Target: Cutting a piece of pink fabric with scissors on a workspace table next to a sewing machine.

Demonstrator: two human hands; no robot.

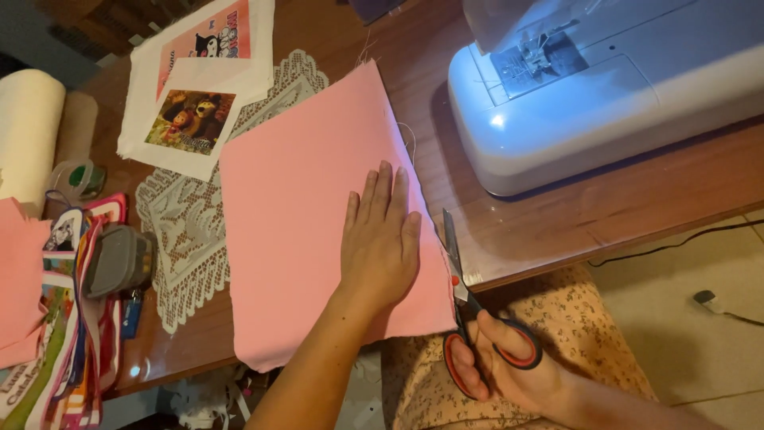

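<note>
Cream-coloured roll material (pixel 28 131) stands at the far left edge, with a stack of printed fabric pieces (pixel 64 318) and a grey plastic case (pixel 118 259) just beside it. White cloth panels with cartoon prints (pixel 191 87) lie partly on a lace doily (pixel 187 231) of open, geometric weave. Overlapping the doily, a smooth, roughly square pink fabric sheet (pixel 294 223) rests on the glossy wooden tabletop (pixel 573 215), its near edge hanging over the tabletop rim. The left hand (pixel 380 239) lies flat on the sheet near its right edge, fingers extended and close together. The right hand (pixel 497 366) is closed through the red-and-black handles of the scissors (pixel 461 295), whose steel blades run along the sheet's right edge. A white sewing machine (pixel 605 87) with a lit needle area occupies the upper right.
</note>
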